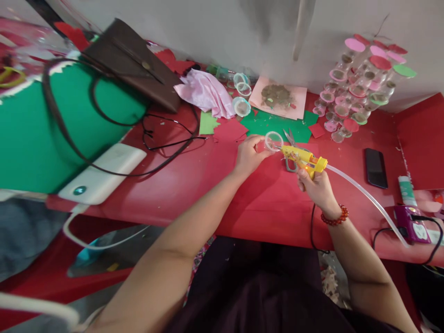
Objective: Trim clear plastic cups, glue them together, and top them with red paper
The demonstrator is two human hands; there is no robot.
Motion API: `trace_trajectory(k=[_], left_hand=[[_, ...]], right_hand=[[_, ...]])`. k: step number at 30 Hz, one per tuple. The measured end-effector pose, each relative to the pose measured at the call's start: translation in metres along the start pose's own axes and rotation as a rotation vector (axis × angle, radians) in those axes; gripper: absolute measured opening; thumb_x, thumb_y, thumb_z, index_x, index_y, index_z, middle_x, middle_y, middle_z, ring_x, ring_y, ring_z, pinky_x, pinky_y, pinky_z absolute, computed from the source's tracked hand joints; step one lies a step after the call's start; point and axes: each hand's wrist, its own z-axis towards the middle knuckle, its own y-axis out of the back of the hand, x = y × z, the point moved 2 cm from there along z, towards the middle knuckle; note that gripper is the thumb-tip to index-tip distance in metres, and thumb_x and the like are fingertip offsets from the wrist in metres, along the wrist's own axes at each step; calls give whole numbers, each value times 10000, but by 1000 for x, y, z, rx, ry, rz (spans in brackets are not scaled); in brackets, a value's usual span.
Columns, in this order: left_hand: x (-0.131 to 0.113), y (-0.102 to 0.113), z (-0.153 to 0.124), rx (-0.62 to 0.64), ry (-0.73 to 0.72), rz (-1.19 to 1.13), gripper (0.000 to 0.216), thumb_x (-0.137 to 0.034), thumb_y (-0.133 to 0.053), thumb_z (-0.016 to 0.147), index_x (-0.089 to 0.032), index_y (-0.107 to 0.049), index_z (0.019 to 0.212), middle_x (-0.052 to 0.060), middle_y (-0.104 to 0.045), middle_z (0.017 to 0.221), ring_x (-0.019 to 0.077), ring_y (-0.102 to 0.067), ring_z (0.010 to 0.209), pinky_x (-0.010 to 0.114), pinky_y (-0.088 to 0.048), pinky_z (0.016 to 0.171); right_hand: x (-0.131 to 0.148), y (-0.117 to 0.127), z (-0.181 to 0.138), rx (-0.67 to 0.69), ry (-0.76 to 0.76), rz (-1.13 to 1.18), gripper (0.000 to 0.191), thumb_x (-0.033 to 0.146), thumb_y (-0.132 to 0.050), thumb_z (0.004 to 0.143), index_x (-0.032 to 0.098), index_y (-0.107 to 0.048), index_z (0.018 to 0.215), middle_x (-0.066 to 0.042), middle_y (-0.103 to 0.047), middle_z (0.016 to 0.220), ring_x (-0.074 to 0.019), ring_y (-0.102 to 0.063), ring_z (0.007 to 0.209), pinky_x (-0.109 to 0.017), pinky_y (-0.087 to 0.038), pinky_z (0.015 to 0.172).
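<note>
My left hand [250, 155] is closed around a small clear plastic cup [274, 140], its round rim turned to the right. A yellow glue gun [299, 156] is gripped in my right hand [315, 186], with its nozzle at the cup's rim; whether the two touch I cannot tell. From the gun's back a long clear glue stick [364, 196] curves off to the right. Partly hidden under the gun lie scissors [291, 165] with grey-green handles. Red paper [263, 185] spreads beneath both hands.
Behind my hands lie green card [277, 127], a pink sheet [256, 95] with a brown patch and several plastic cups [242, 106]. A hanging cup decoration [357, 88] stands back right. Rightward are a phone [376, 167] and purple power socket [411, 224]; leftward, a brown bag [132, 64] and white box [104, 173].
</note>
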Motion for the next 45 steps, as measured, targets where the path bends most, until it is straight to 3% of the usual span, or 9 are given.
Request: trace_trajectory(k=[12,25,31,34,38,42,45], left_hand=[[0,8,1,-294,-87,25,235,-236,-855,783,-223,-734,984,50,-765,1081,221,-706,1046,359,-563,969],[-3,10,-1,-304,-143,66,196,-192,-783,832,-232,-719,1013,59,-745,1107,236,-688,1099,401,-544,1038],[-3,9,-1,-305,-119,39,201,-196,-804,810,-225,-724,992,55,-754,1093,232,-696,1088,392,-550,1022],[-6,8,-1,-249,-75,3,208,-238,-835,788,-222,-734,970,55,-767,1095,223,-705,1069,376,-557,996],[-10,4,-1,-52,-8,-115,245,-275,-863,757,-224,-767,977,61,-794,1100,231,-721,1061,403,-556,1005],[-8,-2,-2,137,135,-285,305,-238,-889,698,-222,-802,990,63,-818,1039,232,-739,961,414,-576,934],[-6,-6,-4,250,232,-379,332,-242,-913,635,-215,-815,951,53,-824,948,216,-725,836,399,-583,849]], right_hand=[[-3,0,-2,-67,102,-106,489,706,-674,881,222,-686,942,73,-456,504,-94,-396,435,-249,-330,400],[-14,1,-3,-28,121,-128,486,693,-674,885,211,-695,947,73,-472,534,-94,-409,461,-265,-353,447],[-11,2,-2,-37,83,-87,579,791,-678,823,214,-651,867,74,-475,506,-88,-411,433,-259,-342,431],[-8,10,4,-84,40,15,624,840,-681,781,220,-609,792,60,-504,519,-82,-431,426,-247,-345,419],[-10,33,16,-232,-68,221,618,806,-754,741,208,-601,774,29,-619,684,-42,-440,437,-214,-328,395],[-23,58,21,-364,-284,364,422,491,-907,742,188,-619,803,36,-645,691,-28,-444,439,-173,-331,373],[-28,71,21,-403,-398,379,239,245,-864,794,168,-638,806,11,-673,681,-42,-491,466,-151,-398,391]])
